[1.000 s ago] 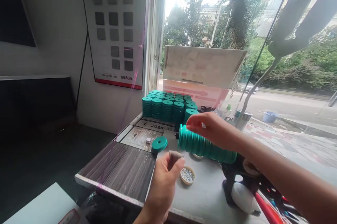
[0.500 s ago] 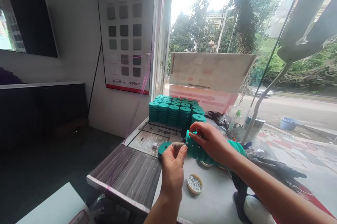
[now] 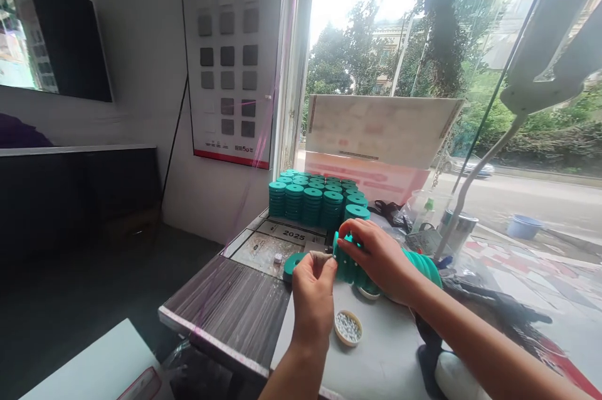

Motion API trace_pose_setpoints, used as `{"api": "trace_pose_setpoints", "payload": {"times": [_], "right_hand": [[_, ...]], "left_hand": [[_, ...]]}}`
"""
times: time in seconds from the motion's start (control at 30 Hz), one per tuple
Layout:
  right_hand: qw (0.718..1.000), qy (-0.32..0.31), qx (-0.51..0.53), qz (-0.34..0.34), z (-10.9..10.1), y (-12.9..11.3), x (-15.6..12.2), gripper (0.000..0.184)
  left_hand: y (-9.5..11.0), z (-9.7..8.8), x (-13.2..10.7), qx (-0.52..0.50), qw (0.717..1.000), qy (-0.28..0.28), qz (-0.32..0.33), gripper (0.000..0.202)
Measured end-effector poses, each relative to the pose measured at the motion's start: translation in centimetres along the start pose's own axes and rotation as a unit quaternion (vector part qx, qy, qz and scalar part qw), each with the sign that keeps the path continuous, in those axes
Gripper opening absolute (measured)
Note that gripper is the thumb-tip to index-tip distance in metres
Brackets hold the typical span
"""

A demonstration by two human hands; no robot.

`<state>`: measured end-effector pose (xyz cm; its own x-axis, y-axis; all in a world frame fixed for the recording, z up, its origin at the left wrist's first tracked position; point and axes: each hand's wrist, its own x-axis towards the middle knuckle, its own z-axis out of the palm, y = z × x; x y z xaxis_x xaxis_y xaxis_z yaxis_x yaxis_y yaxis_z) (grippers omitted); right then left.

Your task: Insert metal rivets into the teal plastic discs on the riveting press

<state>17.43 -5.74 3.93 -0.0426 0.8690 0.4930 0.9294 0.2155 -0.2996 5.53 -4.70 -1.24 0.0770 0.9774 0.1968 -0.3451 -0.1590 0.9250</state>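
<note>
Teal disc roll [image 3: 348,269]: lying on its side, discs on edge, packed face to face. Long axis runs roughly left-right across the right part of the table [image 3: 221,306], right end a bit lower in view. Left end faces the stacks' side of the person's left hand [image 3: 313,300]; a dark fitting [image 3: 330,249] sticks out there. Middle of the roll is hidden behind the right hand [image 3: 379,256].

Right hand: fingers bent over the top near the left end, thumb on the front, grasping the roll. Left hand: thumb and index pinched together right at the left end, index wrapped in something tan. Can't tell from here what, if anything, is between those tips.

Around it: round dish [image 3: 348,344] of small white pieces [image 3: 348,326] in front of the roll, on the white surface [image 3: 380,356]. Second dish [image 3: 369,293] mostly hidden under the roll. Loose teal disc [image 3: 290,266] lies flat behind the left hand, partly covered by it. Small white block [image 3: 278,259] just left of that, on a sheet [image 3: 294,234] printed 2025. Teal stacks [image 3: 313,202] upright behind, in rows, axes vertical, crosswise to the roll.
</note>
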Motion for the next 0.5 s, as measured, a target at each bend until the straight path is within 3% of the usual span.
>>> {"api": "trace_pose_setpoints", "payload": {"times": [0.2,0.33,0.5], "right_hand": [[0.999,-0.027,0.034,-0.002,-0.2,0.2,0.2,0.017],[0.995,-0.041,0.088,0.015,-0.4,0.3,0.5,0.022],[0.987,0.058,0.146,-0.022,-1.2,-0.5,-0.8,0.021]], "left_hand": [[-0.8,0.1,-0.1,-0.022,0.999,0.031,-0.003,0.016],[-0.8,-0.1,-0.7,-0.067,0.997,0.017,-0.022,0.016],[-0.6,-0.8,-2.2,-0.181,0.981,0.006,-0.073,0.03]]}}
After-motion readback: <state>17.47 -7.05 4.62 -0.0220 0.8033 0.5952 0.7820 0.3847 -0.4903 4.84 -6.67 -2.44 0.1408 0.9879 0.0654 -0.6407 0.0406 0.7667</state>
